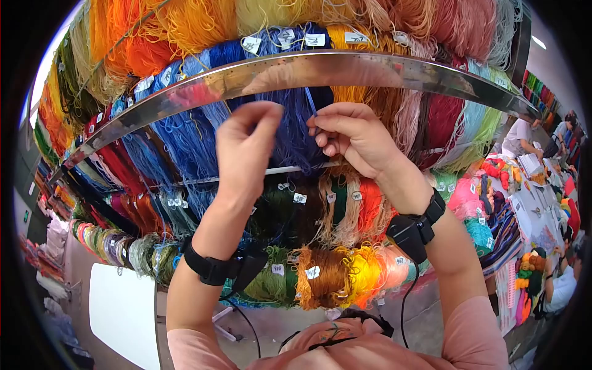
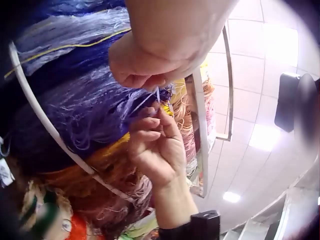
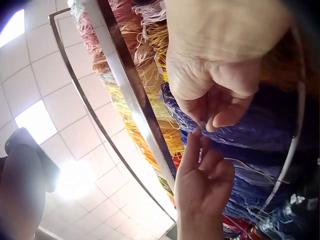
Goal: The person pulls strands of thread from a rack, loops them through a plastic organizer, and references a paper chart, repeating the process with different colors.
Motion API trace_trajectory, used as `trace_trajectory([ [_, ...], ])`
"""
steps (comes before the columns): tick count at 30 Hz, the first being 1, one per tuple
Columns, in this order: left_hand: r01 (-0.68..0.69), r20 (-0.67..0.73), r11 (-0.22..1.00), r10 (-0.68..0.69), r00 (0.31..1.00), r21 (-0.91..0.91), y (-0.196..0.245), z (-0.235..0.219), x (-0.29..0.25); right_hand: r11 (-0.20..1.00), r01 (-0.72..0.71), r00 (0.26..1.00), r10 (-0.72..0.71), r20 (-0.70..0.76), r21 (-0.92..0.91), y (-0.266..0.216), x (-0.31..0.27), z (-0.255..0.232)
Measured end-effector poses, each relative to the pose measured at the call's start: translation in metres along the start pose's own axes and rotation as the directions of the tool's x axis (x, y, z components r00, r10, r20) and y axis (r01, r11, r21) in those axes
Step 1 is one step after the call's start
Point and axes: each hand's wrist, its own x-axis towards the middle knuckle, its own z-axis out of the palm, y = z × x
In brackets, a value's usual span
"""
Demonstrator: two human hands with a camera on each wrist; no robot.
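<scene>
Both hands are raised in front of a rack of hanging blue thread skeins. My right hand pinches a thin blue strand of thread between thumb and forefinger, its other fingers curled. To the left of it, my left hand has its fingers bent in towards the thumb. The left wrist view shows a short pale length of the strand spanning the two hands' fingertips, which are close together. Seen from the right wrist, the right hand is above and the left hand below.
A curved shiny metal rail crosses just above the hands. Orange and yellow skeins hang higher up, and labelled bundles lie below. A white board stands at lower left. Other people are by a loaded table at right.
</scene>
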Motion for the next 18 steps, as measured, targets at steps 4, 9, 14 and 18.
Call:
trace_trajectory([
  [4,0.357,0.25,0.93,-0.327,0.911,-0.088,0.011,0.014,0.004,1.0,-0.011,0.998,0.011,0.055,0.005,0.004,0.003,-0.002],
  [9,0.371,0.27,0.923,-0.332,0.904,-0.104,0.003,0.014,0.012,1.0,-0.016,0.998,0.018,0.066,-0.024,0.002,0.004,-0.005],
  [14,0.348,0.275,0.925,-0.298,0.914,-0.154,0.0,0.014,0.01,0.998,-0.03,0.999,0.032,0.043,-0.05,0.0,0.003,-0.006],
  [18,0.324,0.292,0.934,-0.272,0.917,-0.147,0.002,0.013,0.01,0.998,-0.019,0.998,0.022,0.055,-0.054,0.0,0.003,-0.005],
])
